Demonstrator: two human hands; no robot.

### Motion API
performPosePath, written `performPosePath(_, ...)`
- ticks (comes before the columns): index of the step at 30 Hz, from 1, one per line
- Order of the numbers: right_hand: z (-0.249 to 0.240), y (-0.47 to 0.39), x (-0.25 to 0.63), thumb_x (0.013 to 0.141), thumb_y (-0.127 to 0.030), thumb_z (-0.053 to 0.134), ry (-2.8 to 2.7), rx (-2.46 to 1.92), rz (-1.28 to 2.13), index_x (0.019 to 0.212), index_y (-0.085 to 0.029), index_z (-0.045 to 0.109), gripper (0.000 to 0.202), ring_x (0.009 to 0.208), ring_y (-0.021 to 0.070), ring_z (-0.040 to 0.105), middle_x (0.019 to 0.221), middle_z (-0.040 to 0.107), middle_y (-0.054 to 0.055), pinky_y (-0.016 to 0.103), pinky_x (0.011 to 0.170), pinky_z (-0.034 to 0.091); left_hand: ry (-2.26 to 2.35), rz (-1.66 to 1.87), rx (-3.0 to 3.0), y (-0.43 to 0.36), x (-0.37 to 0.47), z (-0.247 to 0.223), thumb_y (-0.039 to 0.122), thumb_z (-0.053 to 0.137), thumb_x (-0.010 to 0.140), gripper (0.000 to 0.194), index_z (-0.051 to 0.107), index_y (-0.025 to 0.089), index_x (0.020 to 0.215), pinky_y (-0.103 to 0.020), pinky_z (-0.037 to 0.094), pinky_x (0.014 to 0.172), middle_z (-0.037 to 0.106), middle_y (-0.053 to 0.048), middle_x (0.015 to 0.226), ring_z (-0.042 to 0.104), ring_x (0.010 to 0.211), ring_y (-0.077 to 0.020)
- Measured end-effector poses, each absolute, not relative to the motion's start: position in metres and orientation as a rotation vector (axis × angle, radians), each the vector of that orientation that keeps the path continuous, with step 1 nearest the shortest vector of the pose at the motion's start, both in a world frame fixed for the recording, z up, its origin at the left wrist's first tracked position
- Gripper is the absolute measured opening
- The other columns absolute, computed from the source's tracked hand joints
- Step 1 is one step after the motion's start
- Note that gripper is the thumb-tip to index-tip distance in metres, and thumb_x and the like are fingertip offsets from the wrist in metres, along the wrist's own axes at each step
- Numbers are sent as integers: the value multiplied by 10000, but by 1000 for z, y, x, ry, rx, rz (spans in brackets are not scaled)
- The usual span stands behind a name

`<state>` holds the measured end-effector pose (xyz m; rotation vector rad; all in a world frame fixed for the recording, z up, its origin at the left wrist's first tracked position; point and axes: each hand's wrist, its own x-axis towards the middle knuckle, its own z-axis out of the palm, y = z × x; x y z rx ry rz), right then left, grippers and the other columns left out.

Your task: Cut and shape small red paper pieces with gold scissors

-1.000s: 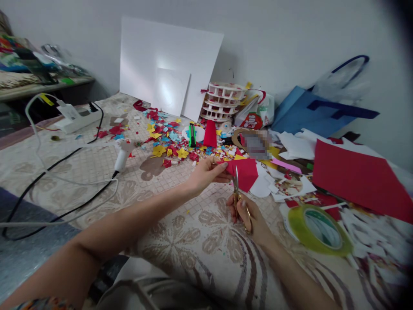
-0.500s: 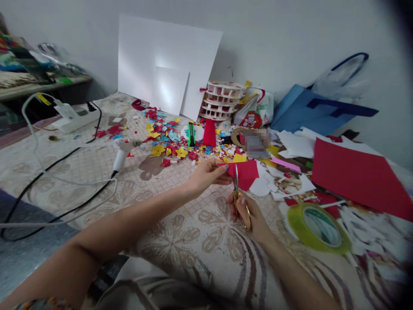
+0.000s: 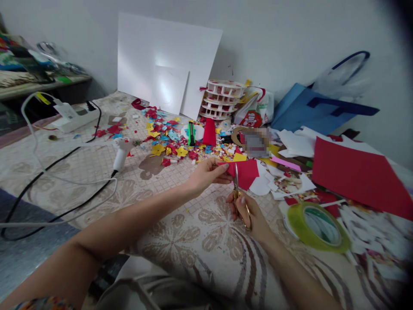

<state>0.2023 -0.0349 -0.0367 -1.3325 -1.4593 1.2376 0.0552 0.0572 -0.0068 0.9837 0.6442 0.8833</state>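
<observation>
Between its thumb and fingers, my left hand (image 3: 211, 173) pinches a piece of red paper (image 3: 249, 173) by its left end. My right hand (image 3: 250, 211) has its fingers through the gold handles of a pair of scissors (image 3: 236, 189). The silver blades point away from me and lie across the red paper, just right of my left fingertips. Whether the blades are fully closed is too small to make out. Behind my hands lie many small paper flowers (image 3: 158, 150) in yellow, red and blue, among paper scraps.
A roll of tape (image 3: 297, 226) and a large red sheet (image 3: 358, 176) lie to the right. Left, a white glue gun (image 3: 120, 157) trails a black cord near a power strip (image 3: 75, 119). At the back stand a white board (image 3: 138, 56), a tiered white structure (image 3: 222, 101) and a blue bag (image 3: 293, 107).
</observation>
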Motion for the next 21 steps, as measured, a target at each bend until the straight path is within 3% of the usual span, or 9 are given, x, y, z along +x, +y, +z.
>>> performPosePath(10,-30,-36,199,822,-644,340,-1475,-1390,1197,757,-184,443,476,464,84,407,574,401,-45,222,451,319,652,885,991,60,55,-9,231,574,809,150,462,134,784,-262,547,654,667,-24,678,656,606,-107)
performPosePath(21,-40,-35,198,816,-615,395,-1394,-1373,1225,726,-189,434,437,406,66,392,522,379,-67,196,397,329,657,875,976,60,54,-5,210,552,826,123,469,132,779,-294,541,707,669,-26,665,653,611,-103)
